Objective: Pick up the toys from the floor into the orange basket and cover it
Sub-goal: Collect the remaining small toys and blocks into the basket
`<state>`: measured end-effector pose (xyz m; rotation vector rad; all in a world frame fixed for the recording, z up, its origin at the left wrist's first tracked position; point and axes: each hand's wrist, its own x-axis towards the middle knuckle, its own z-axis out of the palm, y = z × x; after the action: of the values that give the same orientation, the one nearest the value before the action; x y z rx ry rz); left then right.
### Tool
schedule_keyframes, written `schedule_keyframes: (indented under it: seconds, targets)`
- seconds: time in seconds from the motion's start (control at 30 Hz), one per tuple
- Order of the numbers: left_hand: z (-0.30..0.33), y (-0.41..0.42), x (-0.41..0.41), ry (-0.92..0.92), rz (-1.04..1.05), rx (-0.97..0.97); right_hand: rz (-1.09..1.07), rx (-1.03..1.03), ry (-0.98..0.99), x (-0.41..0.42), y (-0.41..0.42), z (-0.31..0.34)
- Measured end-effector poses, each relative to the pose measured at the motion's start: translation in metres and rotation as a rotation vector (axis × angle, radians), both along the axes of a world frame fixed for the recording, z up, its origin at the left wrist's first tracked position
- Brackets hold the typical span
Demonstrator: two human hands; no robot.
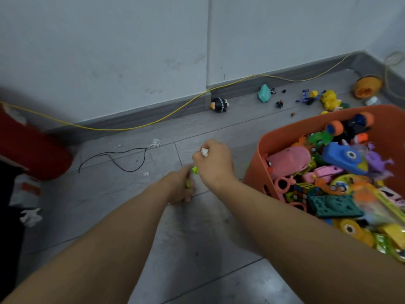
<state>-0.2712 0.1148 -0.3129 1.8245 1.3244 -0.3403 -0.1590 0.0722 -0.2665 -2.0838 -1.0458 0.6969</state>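
Note:
The orange basket (260, 154) stands on the floor at the right, heaped with several toys. My right hand (215, 163) hovers just left of it, fingers curled round a small white piece (204, 152) and a small green piece (195, 170). My left hand (180, 187) is low at the floor beside it and grips a small green toy (187, 184). More toys lie along the wall: a black round figure (219, 104), a teal block (264, 93), a yellow toy (329, 99), a purple figure (308, 97).
A yellow cable (153, 122) runs along the grey skirting. A black string (122, 159) and white scraps (156, 143) lie on the floor. A red object (32, 148) sits at the left, an orange round thing (367, 87) in the far right corner.

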Motion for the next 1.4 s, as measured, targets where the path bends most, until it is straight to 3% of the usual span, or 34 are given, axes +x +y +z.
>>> schedule_keyframes:
  seconds: [0.1,0.3,0.53,0.73,0.9,1.03,1.13,1.2,1.33,1.4]
  targets:
    - [0.021,0.003,-0.010,-0.095,0.064,0.004,0.019,0.028,-0.015,0.001,0.001,0.016]
    - [0.101,0.023,0.014,-0.472,0.261,0.106,-0.016,0.165,-0.081,0.037,-0.002,0.080]
    - [0.192,-0.017,0.107,-0.662,0.003,0.043,-0.143,0.206,-0.322,0.151,-0.045,0.143]
    - [0.231,-0.072,0.189,-0.558,-0.324,-0.131,-0.306,0.247,-0.333,0.210,-0.105,0.153]
    - [0.227,-0.105,0.229,-0.357,-0.423,-0.281,-0.441,0.295,-0.328,0.234,-0.156,0.139]
    - [0.217,-0.121,0.248,-0.279,-0.406,-0.324,-0.394,0.055,-0.437,0.255,-0.186,0.125]
    - [0.212,-0.124,0.262,-0.285,-0.412,-0.196,-0.211,-0.210,-0.533,0.263,-0.203,0.122]
    - [0.210,-0.123,0.273,-0.290,-0.460,-0.024,-0.119,-0.306,-0.734,0.266,-0.212,0.123]
    - [0.202,-0.118,0.288,-0.283,-0.613,0.414,-0.112,-0.376,-0.865,0.274,-0.217,0.129]
    - [0.200,-0.114,0.290,-0.293,-0.648,0.493,-0.121,-0.368,-0.855,0.283,-0.214,0.133]
